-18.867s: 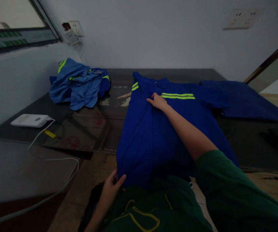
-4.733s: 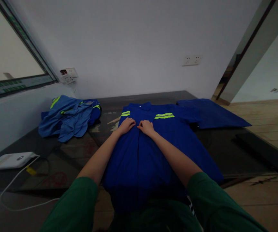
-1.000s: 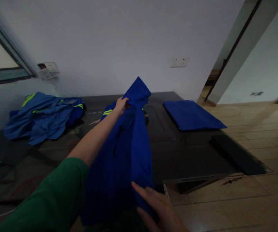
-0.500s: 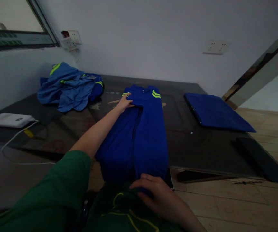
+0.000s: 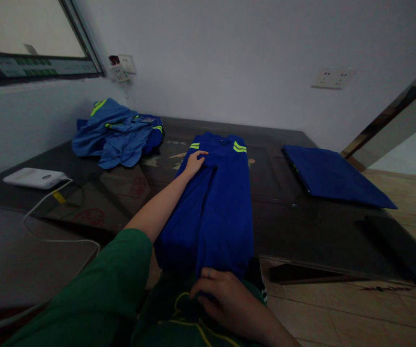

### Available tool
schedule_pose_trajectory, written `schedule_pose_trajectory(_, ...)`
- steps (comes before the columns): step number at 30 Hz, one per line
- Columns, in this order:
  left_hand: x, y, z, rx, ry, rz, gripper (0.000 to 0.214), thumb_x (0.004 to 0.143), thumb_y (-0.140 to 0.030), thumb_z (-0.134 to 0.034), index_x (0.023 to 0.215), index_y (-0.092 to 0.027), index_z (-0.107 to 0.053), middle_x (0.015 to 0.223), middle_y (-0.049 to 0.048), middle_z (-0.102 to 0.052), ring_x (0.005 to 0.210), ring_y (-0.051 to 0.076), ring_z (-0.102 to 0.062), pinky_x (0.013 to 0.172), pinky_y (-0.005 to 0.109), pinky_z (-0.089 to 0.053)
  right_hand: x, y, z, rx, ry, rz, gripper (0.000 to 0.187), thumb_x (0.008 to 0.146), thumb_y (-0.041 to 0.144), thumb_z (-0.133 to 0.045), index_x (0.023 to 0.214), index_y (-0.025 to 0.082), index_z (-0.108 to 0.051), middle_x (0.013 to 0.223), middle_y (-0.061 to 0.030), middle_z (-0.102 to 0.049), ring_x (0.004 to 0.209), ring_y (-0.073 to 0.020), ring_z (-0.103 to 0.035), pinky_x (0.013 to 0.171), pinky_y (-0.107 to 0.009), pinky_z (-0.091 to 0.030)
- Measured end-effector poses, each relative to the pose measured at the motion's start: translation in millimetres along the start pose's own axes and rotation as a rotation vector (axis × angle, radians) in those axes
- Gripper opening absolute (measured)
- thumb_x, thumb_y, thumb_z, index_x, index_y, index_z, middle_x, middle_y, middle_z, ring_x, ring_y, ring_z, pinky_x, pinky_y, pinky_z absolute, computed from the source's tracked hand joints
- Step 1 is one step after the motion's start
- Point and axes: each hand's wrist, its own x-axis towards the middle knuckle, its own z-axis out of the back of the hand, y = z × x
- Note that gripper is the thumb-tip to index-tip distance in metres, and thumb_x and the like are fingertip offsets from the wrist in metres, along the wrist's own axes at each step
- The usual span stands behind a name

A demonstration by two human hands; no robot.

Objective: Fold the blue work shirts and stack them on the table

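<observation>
Here, the left hand [image 5: 195, 164] lies palm down on the upper part of a royal blue fabric shirt with short yellow-green stripes; its index finger is stretched forward, but I cannot tell whether the fingertips pinch the cloth. The right hand [image 5: 226, 295], with a thin ring [image 5: 208, 273] on one finger, is closed around the shirt's lower edge, close to the person's body, and a bit of the blue material shows between thumb and finger.

The shirt [image 5: 229, 202] itself is in the middle, its collar end on a dark, shiny table [image 5: 273, 226] and its lower end reaching past the near edge. Its right side is folded over toward the centre, so that it makes a long, narrow shape. A dark green sleeve [image 5: 110, 284] covers the person's left upper arm.

Farther to the left, there is a white, rounded, flat device [image 5: 36, 178] with a pale thin cable [image 5: 59, 240], and behind it a loose heap of lighter and darker blue clothes [image 5: 121, 137]. On the right side lie a flat, folded dark blue garment [image 5: 338, 176] and, nearer, a long black object [image 5: 403, 250]. At the back, the pale wall [image 5: 222, 58] carries white sockets [image 5: 332, 78].
</observation>
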Motion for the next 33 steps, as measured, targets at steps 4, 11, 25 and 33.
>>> schedule_pose_trajectory(4, 2, 0, 1.6, 0.014, 0.001, -0.037, 0.035, 0.074, -0.007, -0.048, 0.100, -0.014, -0.070, 0.111, 0.0073, -0.069, 0.108, 0.021, -0.060, 0.103, 0.034, -0.040, -3, 6, 6, 0.042, -0.049, 0.072, 0.030, 0.086, 0.009, -0.049, 0.106, 0.024, -0.065, 0.094, 0.0004, -0.062, 0.084, -0.0104, -0.060, 0.072, -0.018, -0.042)
schedule_pose_trajectory(11, -2, 0, 0.6, 0.031, 0.022, -0.046, 0.036, 0.076, -0.006, -0.048, 0.106, -0.015, -0.066, 0.117, 0.0078, -0.065, 0.113, 0.020, -0.057, 0.106, 0.034, -0.037, 18, -16, -24, -0.062, 0.180, -0.026, 0.051, 0.086, 0.020, -0.061, 0.135, 0.028, -0.052, 0.129, -0.0065, -0.059, 0.111, -0.0205, -0.060, 0.091, -0.030, -0.048)
schedule_pose_trajectory(25, -128, -69, 61.8, 0.449, 0.575, -0.289, 0.039, 0.086, -0.029, -0.054, 0.124, -0.024, -0.058, 0.139, 0.0085, -0.051, 0.134, 0.025, -0.040, 0.114, 0.044, -0.028, -75, -142, -20, 0.363, -0.467, -0.447, 0.068, 0.077, 0.074, -0.052, 0.114, 0.019, -0.069, 0.118, -0.0144, -0.068, 0.110, -0.0302, -0.063, 0.094, -0.047, -0.049)
schedule_pose_trajectory(33, -145, -48, 48.0, 0.627, 0.676, -0.263, 0.053, 0.096, -0.037, -0.038, 0.146, -0.022, -0.035, 0.157, 0.0109, -0.027, 0.146, 0.024, -0.020, 0.118, 0.045, -0.016, -60, -95, -15, 0.549, -0.584, -0.424, 0.051, 0.080, 0.063, -0.057, 0.096, 0.017, -0.073, 0.101, -0.0111, -0.073, 0.097, -0.0277, -0.066, 0.089, -0.043, -0.051)
